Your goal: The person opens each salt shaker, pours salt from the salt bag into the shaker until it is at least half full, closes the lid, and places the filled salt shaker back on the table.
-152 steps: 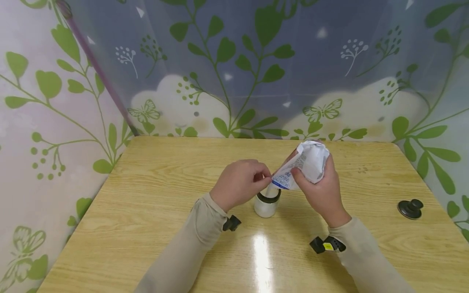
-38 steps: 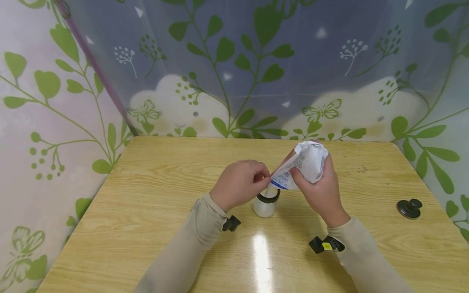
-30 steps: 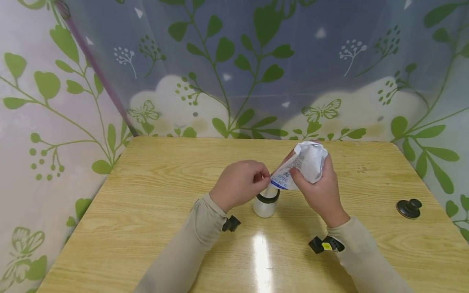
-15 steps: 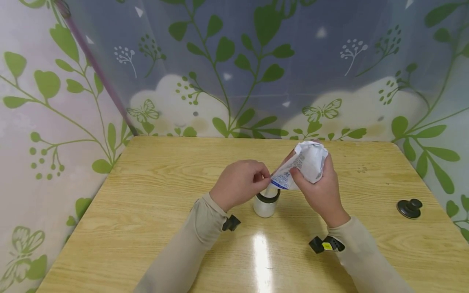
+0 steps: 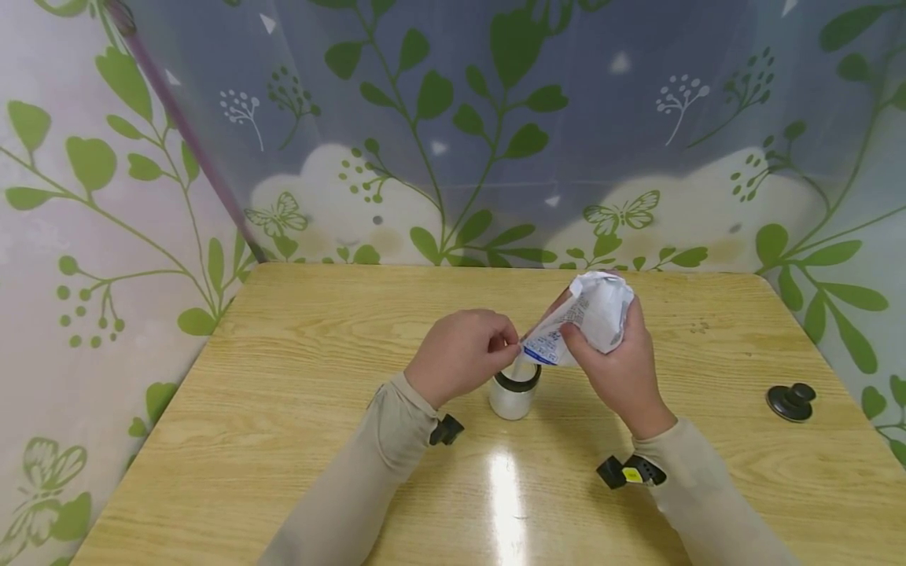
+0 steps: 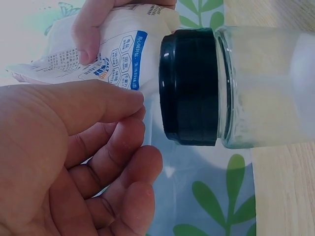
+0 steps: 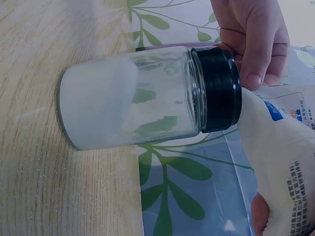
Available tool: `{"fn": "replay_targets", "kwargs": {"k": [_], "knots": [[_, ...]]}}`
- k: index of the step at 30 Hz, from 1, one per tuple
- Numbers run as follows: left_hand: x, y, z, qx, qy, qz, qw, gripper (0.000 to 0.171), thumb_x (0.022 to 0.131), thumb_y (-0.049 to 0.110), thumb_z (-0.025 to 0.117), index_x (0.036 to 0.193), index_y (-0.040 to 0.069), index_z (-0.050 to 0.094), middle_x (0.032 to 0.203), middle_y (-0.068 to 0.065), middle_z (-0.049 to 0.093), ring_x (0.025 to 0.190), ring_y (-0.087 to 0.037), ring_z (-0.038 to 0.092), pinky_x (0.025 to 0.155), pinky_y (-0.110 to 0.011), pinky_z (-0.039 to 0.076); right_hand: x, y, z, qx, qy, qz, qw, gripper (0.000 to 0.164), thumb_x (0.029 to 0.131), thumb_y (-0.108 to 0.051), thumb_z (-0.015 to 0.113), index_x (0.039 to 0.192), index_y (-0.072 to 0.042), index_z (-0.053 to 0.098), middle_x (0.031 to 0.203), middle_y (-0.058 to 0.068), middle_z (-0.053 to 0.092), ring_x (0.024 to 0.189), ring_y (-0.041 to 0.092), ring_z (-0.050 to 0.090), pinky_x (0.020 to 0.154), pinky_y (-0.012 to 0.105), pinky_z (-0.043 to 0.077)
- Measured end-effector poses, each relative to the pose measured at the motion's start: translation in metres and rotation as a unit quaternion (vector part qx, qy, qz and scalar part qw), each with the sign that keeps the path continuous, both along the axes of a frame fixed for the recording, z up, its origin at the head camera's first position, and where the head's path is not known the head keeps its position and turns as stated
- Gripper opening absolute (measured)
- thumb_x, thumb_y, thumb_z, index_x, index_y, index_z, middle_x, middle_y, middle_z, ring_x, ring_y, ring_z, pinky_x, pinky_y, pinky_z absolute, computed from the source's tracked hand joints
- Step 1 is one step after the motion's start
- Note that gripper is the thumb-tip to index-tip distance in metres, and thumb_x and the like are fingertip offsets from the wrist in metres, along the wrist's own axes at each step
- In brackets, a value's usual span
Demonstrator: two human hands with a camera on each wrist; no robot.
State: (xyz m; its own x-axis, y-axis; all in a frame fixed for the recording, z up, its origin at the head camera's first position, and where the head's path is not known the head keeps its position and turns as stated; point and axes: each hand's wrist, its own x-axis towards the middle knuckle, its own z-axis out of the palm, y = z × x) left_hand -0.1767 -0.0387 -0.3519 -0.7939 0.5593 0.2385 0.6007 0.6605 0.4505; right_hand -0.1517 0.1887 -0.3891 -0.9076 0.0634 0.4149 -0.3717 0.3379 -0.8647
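Observation:
My right hand (image 5: 623, 369) grips a white printed plastic bag (image 5: 600, 314) with a blue strip along its edge, tilted so its lower corner points over a glass jar (image 5: 511, 402). At that corner, the thumb and forefinger of my left hand (image 5: 463, 354) pinch the bag's edge. The jar stands upright on the table and has a black collar (image 7: 221, 91) round its mouth. White fine-grained contents (image 7: 96, 103) fill roughly its lower half, as the right wrist view shows. A pale streak hangs between the bag's corner and the jar's mouth. The bag's opening is partly hidden.
A black lid with a knob (image 5: 791, 402) lies at the right side of the wooden table (image 5: 297, 377). Tiny white grains are scattered near the jar in the right wrist view. A leaf-patterned curtain (image 5: 453, 141) borders the table's back and sides.

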Motion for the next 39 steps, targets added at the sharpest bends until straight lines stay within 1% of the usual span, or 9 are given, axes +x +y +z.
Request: {"fn": "replay_targets", "kwargs": {"k": [16, 23, 28, 33, 39], "knots": [[-0.0002, 0.0005, -0.0003, -0.008, 0.008, 0.003, 0.9999, 0.012, 0.098, 0.021, 0.069, 0.097, 0.015, 0.079, 0.08, 0.007, 0.065, 0.067, -0.008, 0.055, 0.061, -0.024, 0.047, 0.0002, 0.0005, -0.0002, 0.009, 0.002, -0.007, 1.0, 0.076, 0.094, -0.007, 0.073, 0.157, -0.014, 0.032, 0.123, 0.004, 0.057, 0.102, 0.015, 0.061, 0.074, 0.022, 0.053], [-0.0009, -0.0002, -0.0008, -0.006, 0.003, 0.004, 1.0, 0.012, 0.098, 0.021, 0.069, 0.098, 0.015, 0.079, 0.081, 0.007, 0.066, 0.068, -0.008, 0.056, 0.063, -0.024, 0.048, -0.0003, 0.0003, -0.0006, 0.004, 0.001, -0.005, 1.0, 0.076, 0.094, -0.007, 0.073, 0.157, -0.015, 0.032, 0.123, 0.001, 0.057, 0.102, 0.016, 0.061, 0.075, 0.022, 0.054], [-0.0011, -0.0012, -0.001, -0.002, 0.0, 0.002, 1.0, 0.012, 0.097, 0.019, 0.068, 0.098, 0.016, 0.079, 0.084, 0.007, 0.068, 0.07, -0.008, 0.058, 0.065, -0.025, 0.049, -0.0006, 0.0004, -0.0007, 0.001, 0.004, -0.004, 1.0, 0.074, 0.093, -0.007, 0.073, 0.156, -0.013, 0.034, 0.122, 0.001, 0.057, 0.103, 0.016, 0.061, 0.075, 0.022, 0.054], [-0.0012, -0.0019, -0.0013, 0.006, 0.002, 0.003, 1.0, 0.013, 0.096, 0.017, 0.066, 0.097, 0.016, 0.079, 0.08, 0.007, 0.065, 0.066, -0.008, 0.055, 0.06, -0.025, 0.046, -0.0004, 0.0001, -0.0003, 0.002, 0.004, -0.006, 1.0, 0.074, 0.093, -0.007, 0.073, 0.156, -0.013, 0.034, 0.122, 0.001, 0.057, 0.103, 0.016, 0.061, 0.075, 0.022, 0.054], [-0.0016, -0.0015, -0.0023, 0.013, 0.017, 0.001, 0.9998, 0.016, 0.099, 0.017, 0.064, 0.097, 0.017, 0.079, 0.077, 0.009, 0.063, 0.062, -0.008, 0.052, 0.057, -0.024, 0.042, -0.0004, 0.0002, -0.0007, 0.004, 0.002, -0.008, 1.0, 0.074, 0.093, -0.007, 0.073, 0.156, -0.013, 0.034, 0.123, 0.002, 0.058, 0.103, 0.016, 0.062, 0.075, 0.022, 0.054]]}}
